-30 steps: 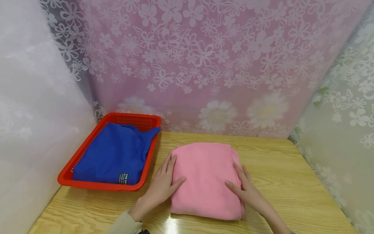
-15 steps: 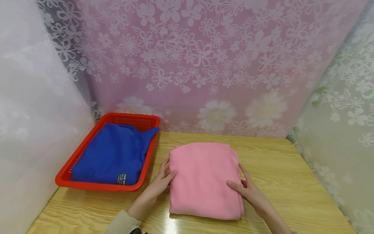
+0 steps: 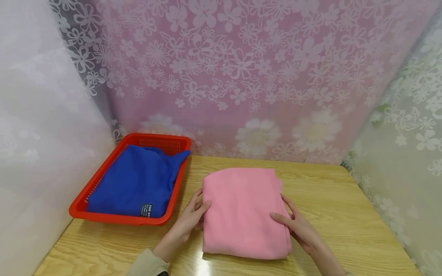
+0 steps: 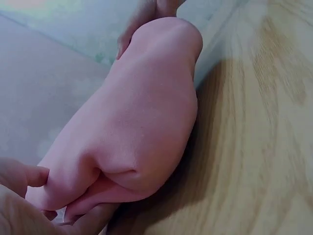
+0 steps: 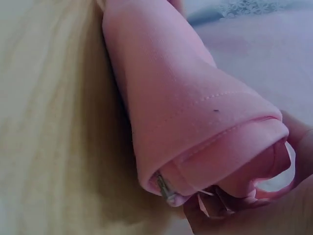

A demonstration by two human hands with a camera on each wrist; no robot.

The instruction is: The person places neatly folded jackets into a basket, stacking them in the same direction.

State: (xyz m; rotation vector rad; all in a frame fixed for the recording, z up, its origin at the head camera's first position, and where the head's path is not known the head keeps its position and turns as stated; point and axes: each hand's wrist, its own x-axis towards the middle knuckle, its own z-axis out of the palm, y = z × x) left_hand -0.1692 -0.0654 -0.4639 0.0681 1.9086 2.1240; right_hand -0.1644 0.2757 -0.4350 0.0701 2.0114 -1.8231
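Note:
A folded pink garment lies in a thick square on the table. At its left side, my left hand grips the edge, thumb on top and fingers tucked underneath. My right hand holds the opposite edge the same way, its thumb over the upper layer. The left wrist view shows the near side of the pink bundle bulging, with a fold between thumb and fingers. In the right wrist view, stitched layers and a metal zipper end show at the garment's lower corner.
A red plastic basket stands on the left of the wooden table. Inside it lies a folded blue garment with a dark printed label, one corner poking over the rim. Flowered curtains enclose the back and sides.
Both hands have gone from lying on the garment's top near its sides to gripping its left and right edges, fingers slipped underneath. The basket and blue garment stay put.

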